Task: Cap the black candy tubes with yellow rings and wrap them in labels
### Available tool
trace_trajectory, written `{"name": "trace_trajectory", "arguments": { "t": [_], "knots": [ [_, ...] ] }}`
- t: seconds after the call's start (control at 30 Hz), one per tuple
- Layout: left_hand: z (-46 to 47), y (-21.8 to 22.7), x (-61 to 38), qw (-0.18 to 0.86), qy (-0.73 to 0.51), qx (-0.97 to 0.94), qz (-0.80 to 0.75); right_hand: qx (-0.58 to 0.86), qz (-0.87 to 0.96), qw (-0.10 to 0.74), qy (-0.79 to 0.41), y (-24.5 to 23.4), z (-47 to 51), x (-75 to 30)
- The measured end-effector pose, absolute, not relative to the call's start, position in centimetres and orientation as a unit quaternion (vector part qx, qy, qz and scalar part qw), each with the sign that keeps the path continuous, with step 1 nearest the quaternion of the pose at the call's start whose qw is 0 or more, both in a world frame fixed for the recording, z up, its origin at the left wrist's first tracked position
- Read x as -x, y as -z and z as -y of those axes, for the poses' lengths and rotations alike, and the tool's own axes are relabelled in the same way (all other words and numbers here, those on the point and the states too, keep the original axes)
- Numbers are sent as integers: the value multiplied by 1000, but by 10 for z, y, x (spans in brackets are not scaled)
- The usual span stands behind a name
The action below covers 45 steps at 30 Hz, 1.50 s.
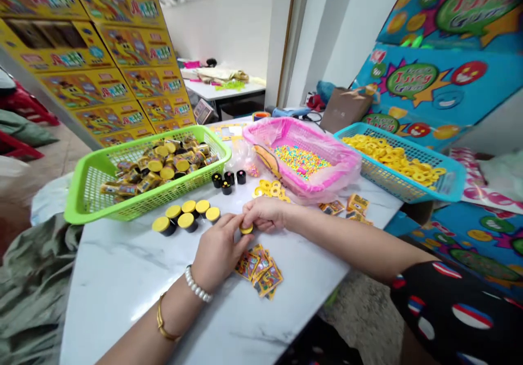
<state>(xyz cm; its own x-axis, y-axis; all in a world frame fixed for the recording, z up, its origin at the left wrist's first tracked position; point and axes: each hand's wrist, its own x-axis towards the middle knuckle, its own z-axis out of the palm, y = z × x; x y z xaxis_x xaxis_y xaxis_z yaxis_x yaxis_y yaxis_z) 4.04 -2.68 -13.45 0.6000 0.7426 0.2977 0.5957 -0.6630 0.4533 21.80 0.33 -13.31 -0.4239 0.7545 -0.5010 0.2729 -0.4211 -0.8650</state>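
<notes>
Small yellow lid [245, 229], held just above the table between the partly closed fingers of the left hand [218, 251] and right hand [263, 215]; anything beneath it is hidden. Black jars with yellow lids [183, 215] stand just to the left, beside a green basket [92, 171] of wrapped jars [155, 164]. Printed sachets [258, 269] lie just below the hands. Risk: a slackened pinch could drop the lid, which might roll across the smooth marble table [122, 305] towards the loose yellow rings [269, 189].

Tabletop [122, 299]: glossy white marble-effect finish is shown. Jars [167, 230]: smooth black plastic is fitted with matt yellow lids [174, 211]. Green basket [87, 190] and blue basket [408, 182]: moulded plastic mesh is used.
</notes>
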Motion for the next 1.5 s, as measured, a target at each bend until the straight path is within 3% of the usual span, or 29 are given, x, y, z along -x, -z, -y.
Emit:
{"name": "trace_trajectory", "arguments": {
  "t": [0.17,0.37,0.6,0.9,1.13,1.5],
  "knots": [
    [26,127,-31,59,-252,-891,-373,566,602,199,-526,124,-7,-217],
    [22,123,-20,-10,-292,-872,-394,697,629,277,-206,111,-41,-217],
    [7,135,-15,-44,-289,-856,-426,719,659,203,-79,118,-78,-212],
    [10,128,-17,-72,-288,-859,-418,691,693,202,-37,106,-18,-222],
    [9,139,-19,-130,-268,-866,-402,650,724,202,-114,126,64,-210],
    [10,138,-21,-132,-286,-823,-473,593,735,243,-223,122,64,-220]
  ]
}}
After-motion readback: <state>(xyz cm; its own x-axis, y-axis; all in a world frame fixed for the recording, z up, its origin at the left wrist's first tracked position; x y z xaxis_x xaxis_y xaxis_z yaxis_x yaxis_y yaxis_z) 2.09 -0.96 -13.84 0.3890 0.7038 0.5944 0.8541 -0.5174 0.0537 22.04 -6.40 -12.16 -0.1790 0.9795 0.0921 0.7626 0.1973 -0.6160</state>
